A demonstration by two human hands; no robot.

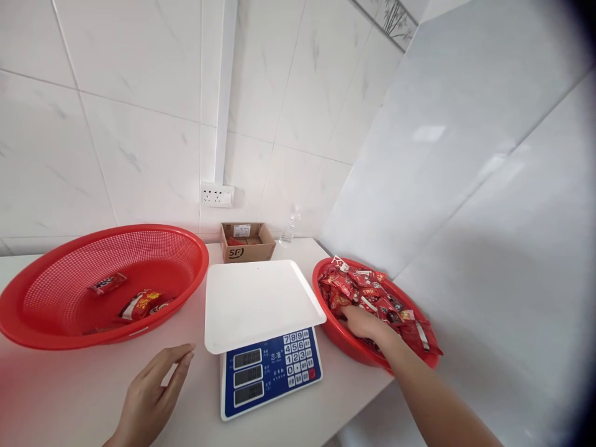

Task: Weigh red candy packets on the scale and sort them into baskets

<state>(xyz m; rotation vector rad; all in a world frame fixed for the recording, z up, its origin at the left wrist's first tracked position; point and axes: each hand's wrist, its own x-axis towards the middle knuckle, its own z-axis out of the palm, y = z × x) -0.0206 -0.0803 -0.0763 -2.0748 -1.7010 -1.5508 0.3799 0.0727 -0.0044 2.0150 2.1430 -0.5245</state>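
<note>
My right hand reaches into a red basket on the right, piled with several red snack packets; its fingers are buried among the packets, so their grip is hidden. My left hand rests open on the white table, fingers stretched toward a digital scale with a white weighing tray that carries nothing. A large red mesh basket on the left holds a few red packets.
A small open cardboard box stands at the back against the tiled wall, with a clear plastic bottle beside it. A wall socket is above. A white tiled wall closes in on the right.
</note>
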